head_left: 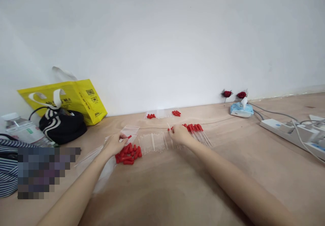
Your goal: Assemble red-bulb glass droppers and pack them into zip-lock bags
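Note:
My left hand (115,145) pinches a red rubber dropper bulb (129,137) above a pile of red bulbs (128,154) lying on clear plastic film. To the right of the pile, thin clear tubes (152,142) lie side by side in a row. My right hand (180,134) has its fingers closed at the right end of that row, on a thin clear tube (169,127); a bit of red shows at the fingertips, partly hidden. Just beyond this hand lie several droppers (199,134), tubes with red bulbs on their upper ends.
Against the wall are small red bulbs (151,116) on clear bags. At left stand a yellow bag (88,100), a black pouch (63,127) and a plastic bottle (22,127). Tissues (241,110), two red roses (227,93) and a power strip (286,131) with cables are at right.

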Tool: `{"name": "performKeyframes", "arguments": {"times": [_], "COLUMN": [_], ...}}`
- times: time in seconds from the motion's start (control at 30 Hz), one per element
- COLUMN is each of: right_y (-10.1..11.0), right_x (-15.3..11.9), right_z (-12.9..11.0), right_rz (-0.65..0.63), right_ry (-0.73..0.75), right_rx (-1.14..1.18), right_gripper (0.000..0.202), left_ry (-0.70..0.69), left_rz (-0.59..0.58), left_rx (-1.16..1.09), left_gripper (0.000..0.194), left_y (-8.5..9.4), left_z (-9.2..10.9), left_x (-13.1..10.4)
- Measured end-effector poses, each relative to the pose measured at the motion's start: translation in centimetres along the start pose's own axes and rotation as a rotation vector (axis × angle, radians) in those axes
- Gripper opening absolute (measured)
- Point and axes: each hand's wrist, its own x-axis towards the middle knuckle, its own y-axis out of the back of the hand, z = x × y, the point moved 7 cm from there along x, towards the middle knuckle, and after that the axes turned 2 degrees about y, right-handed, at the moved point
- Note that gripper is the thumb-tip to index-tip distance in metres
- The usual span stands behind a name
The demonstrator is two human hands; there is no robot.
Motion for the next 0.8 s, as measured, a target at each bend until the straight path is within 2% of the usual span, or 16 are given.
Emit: {"name": "performKeyframes", "arguments": {"times": [0.1, 0.17, 0.2, 0.3, 0.37, 0.43, 0.8], "right_y": [0.8, 1.2, 1.3, 0.5, -0.1, -0.5, -1.2], "right_x": [-1.8, -3.7, -4.7, -7.5, -8.7, -9.4, -9.7], "right_z": [1.7, 2.0, 2.3, 2.4, 2.1, 1.6, 0.6], "right_rz": [0.07, 0.183, 0.244, 0.311, 0.294, 0.276, 0.242], "right_ry": [0.137, 0.345, 0.426, 0.579, 0.615, 0.631, 0.631], "right_rx": [0.071, 0.185, 0.211, 0.178, 0.157, 0.164, 0.134], "right_gripper": [0.022, 0.021, 0.023, 0.028, 0.026, 0.022, 0.018], "left_ry": [-0.148, -0.247, -0.353, -0.575, -0.614, -0.604, -0.536], "left_rz": [0.006, -0.017, -0.046, -0.116, -0.141, -0.139, -0.163], "left_rx": [-0.052, -0.109, -0.188, -0.265, -0.281, -0.285, -0.292], "left_gripper": [0.013, 0.018, 0.021, 0.024, 0.021, 0.018, 0.011], "left_y": [-0.8, -2.3, -3.2, -5.7, -6.7, -7.1, -7.1], "left_z": [3.7, 6.4, 8.0, 11.4, 12.1, 12.1, 11.8], "left_x": [-1.9, -4.1, -5.5, -9.3, -10.7, -11.2, -11.1]}}
